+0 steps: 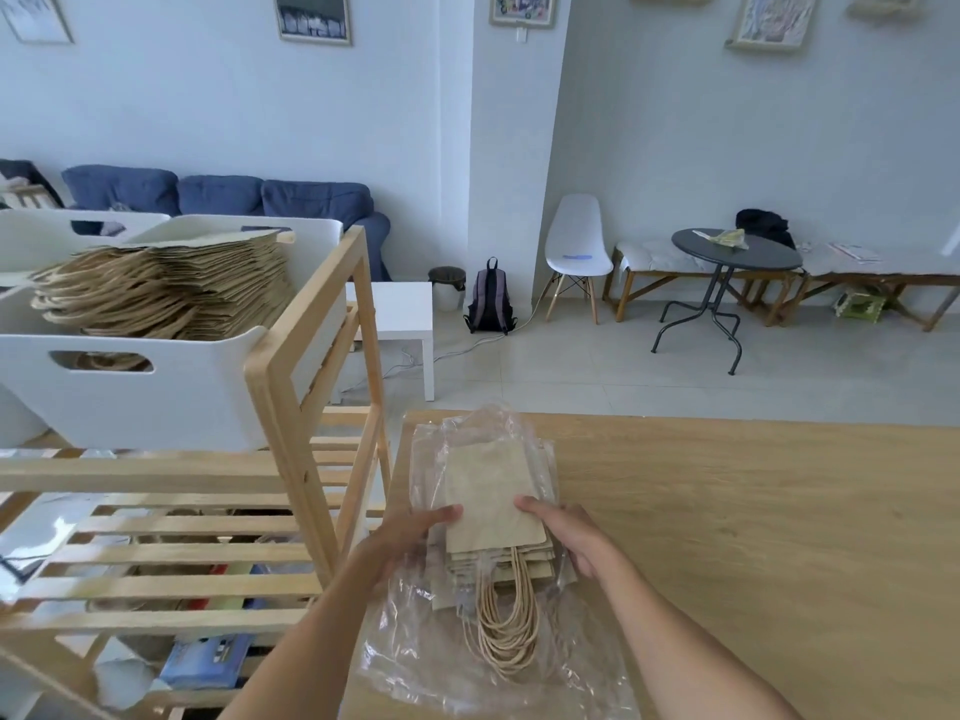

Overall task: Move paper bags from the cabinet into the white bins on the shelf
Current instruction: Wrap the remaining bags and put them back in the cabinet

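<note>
Flat kraft paper bags [496, 517] lying stacked in clear plastic wrap [483, 662], twine handles trailing, left hand [410, 537] and right hand [566, 537] pinching the top bag's edges

You get soft, even daylight, no hard shadows. Wide-angle bending bows the shelf [306, 387] and walls at the edges. Glare on the plastic wrap [467, 662]. Slight overall softness.

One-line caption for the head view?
Both hands, left hand and right hand, grip a paper bag stack in clear plastic wrap.
</note>
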Tool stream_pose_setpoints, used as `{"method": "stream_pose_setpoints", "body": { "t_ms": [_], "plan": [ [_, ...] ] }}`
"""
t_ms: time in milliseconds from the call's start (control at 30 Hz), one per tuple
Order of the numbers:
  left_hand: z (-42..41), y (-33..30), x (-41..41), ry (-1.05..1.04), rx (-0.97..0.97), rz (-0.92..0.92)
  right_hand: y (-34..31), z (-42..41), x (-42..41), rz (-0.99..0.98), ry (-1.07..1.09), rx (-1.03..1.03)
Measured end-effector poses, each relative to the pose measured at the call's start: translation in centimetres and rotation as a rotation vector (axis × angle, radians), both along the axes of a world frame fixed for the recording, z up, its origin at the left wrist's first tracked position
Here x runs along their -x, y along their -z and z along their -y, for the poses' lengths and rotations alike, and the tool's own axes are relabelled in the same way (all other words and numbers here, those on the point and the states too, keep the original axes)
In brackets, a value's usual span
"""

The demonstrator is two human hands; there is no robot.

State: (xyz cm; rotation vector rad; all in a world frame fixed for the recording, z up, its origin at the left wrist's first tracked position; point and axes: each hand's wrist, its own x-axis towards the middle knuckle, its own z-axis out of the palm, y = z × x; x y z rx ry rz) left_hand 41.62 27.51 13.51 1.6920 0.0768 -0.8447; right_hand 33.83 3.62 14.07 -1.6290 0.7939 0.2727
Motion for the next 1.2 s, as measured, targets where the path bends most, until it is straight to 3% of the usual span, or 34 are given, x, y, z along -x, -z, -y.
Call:
{"method": "stream_pose_setpoints", "body": {
  "t_ms": [233,633,733,933,1100,1200],
  "plan": [
    [0.2,-1.2,6.0,-0.09,-0.008,0.143,1.1,1.8,4.8,0.046,-0.047,0.03],
    [1.5,-1.2,25.1,-0.066,0.015,0.093,0.3,3.4,21.7,0.056,-0.129,0.061],
    [0.7,0.1,29.7,-0.077,-0.021,0.07,3.5,4.3,24.5,0.0,-0.217,-0.021],
    [-2.5,3.5,37.1,-0.052,-0.098,-0.058,1.9,0.7,33.2,-0.16,-0.415,-0.302],
    [-5.9,8.8,41.0,-0.042,-0.162,-0.124,4.3,-1.2,37.5,-0.205,-0.49,-0.371],
    [-6.6,8.9,44.5,-0.014,-0.123,-0.202,6.8,-1.6,39.4,-0.244,-0.532,-0.404]
  ]
}}
